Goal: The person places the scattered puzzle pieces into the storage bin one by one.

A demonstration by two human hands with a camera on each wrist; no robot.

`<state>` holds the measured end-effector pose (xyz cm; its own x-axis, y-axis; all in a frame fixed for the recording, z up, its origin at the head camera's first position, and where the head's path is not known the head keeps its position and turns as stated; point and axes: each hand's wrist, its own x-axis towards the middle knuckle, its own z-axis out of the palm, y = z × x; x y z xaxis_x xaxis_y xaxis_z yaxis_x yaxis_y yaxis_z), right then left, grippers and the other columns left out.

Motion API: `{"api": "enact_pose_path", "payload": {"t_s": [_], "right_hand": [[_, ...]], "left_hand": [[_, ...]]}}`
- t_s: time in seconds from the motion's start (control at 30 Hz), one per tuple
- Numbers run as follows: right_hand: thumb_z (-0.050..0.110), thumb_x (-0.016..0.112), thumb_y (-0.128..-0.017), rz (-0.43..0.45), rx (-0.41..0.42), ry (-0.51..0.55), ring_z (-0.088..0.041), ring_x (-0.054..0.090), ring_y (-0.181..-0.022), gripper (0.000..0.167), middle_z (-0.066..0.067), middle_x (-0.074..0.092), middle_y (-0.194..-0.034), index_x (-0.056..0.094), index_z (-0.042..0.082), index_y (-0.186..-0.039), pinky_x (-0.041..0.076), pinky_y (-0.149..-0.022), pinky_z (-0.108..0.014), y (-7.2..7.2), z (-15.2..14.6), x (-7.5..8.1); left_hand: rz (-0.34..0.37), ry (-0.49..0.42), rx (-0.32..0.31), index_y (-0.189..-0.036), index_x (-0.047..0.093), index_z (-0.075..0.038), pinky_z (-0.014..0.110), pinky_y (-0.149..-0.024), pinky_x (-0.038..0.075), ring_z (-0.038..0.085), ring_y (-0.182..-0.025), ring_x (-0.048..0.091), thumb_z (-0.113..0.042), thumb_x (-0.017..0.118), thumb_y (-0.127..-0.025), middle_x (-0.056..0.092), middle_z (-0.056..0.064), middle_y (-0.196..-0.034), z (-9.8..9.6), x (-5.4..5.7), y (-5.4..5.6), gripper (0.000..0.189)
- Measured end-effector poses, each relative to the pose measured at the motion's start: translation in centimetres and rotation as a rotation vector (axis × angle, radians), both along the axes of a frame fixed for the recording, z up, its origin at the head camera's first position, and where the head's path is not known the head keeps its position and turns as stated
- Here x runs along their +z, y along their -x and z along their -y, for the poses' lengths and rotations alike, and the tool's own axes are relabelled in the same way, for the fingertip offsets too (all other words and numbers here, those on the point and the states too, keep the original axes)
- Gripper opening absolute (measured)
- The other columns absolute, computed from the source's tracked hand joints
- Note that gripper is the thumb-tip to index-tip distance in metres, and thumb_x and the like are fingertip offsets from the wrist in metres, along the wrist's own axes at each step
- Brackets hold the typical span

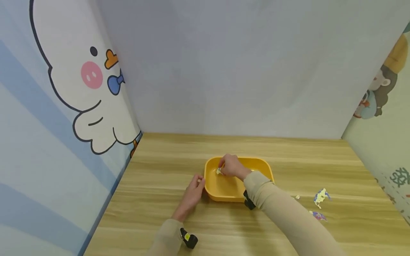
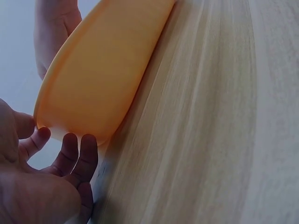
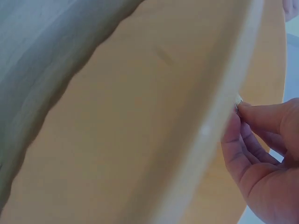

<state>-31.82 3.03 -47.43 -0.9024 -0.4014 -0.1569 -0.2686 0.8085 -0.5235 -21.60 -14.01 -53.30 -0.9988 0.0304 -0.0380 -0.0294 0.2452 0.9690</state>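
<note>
A yellow plastic basin [image 1: 224,193] with rounded corners stands on the wooden table. Inside it, toward the left, my right hand [image 1: 232,166] pinches a small, flat, pale piece with dark marks [image 1: 219,171] between thumb and fingertips. The right wrist view shows just a sliver of that piece [image 3: 238,100] at the fingertips, the rest hidden. Outside the basin, my left hand [image 1: 193,192] rests against its left end. In the left wrist view its bent fingertips [image 2: 88,144] touch the outer wall and the thumb lies by the rim.
Right of the basin lie an irregular yellow-and-blue flat piece [image 1: 321,197], a purplish one [image 1: 318,216] and a tiny pale scrap [image 1: 297,197], partly beside my right sleeve [image 1: 288,213]. A grey wall [image 1: 240,71] closes off the table's back edge, with printed side walls left and right.
</note>
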Motion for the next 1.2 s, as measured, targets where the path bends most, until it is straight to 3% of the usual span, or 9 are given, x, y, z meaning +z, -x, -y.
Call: {"api": "enact_pose_path", "payload": {"t_s": [0.33,0.7,1.0,1.2], "right_hand": [[-0.002,0.071,-0.078,0.085,-0.066,0.028,-0.015,0.058,-0.058,0.013,-0.003,0.063,-0.065,0.070,0.000,-0.090,0.049,-0.054,-0.025,0.4,1.1,-0.9],[-0.005,0.069,-0.075,0.072,-0.119,0.110,-0.015,0.057,-0.050,0.013,-0.004,0.061,-0.060,0.069,-0.001,-0.087,0.048,-0.050,-0.027,0.0,1.3,-2.1],[0.008,0.075,-0.078,-0.015,-0.102,-0.022,-0.016,0.055,-0.060,0.005,0.002,0.059,-0.059,0.069,0.006,-0.078,0.046,-0.057,-0.026,0.0,1.8,-2.9],[0.007,0.075,-0.077,-0.048,-0.087,-0.037,-0.017,0.055,-0.065,0.004,0.000,0.062,-0.066,0.072,0.005,-0.078,0.047,-0.062,-0.028,0.1,2.0,-2.9]], "left_hand": [[0.012,-0.006,0.008,-0.105,0.049,-0.008,0.032,-0.064,0.038,0.025,-0.074,0.050,-0.020,0.043,-0.103,0.051,0.011,-0.080,0.1,0.3,0.0,0.014],[0.008,-0.019,-0.018,-0.105,0.048,-0.007,0.033,-0.065,0.038,0.024,-0.075,0.050,-0.021,0.043,-0.103,0.050,0.006,-0.078,0.2,0.4,-0.1,0.015],[0.018,-0.030,-0.010,-0.106,0.048,-0.007,0.033,-0.064,0.038,0.022,-0.073,0.049,-0.023,0.044,-0.102,0.049,0.005,-0.078,0.2,-0.2,0.1,0.017],[0.012,-0.020,-0.019,-0.105,0.047,-0.009,0.032,-0.063,0.037,0.023,-0.074,0.048,-0.024,0.042,-0.103,0.047,0.005,-0.079,0.2,0.1,0.0,0.016]]}}
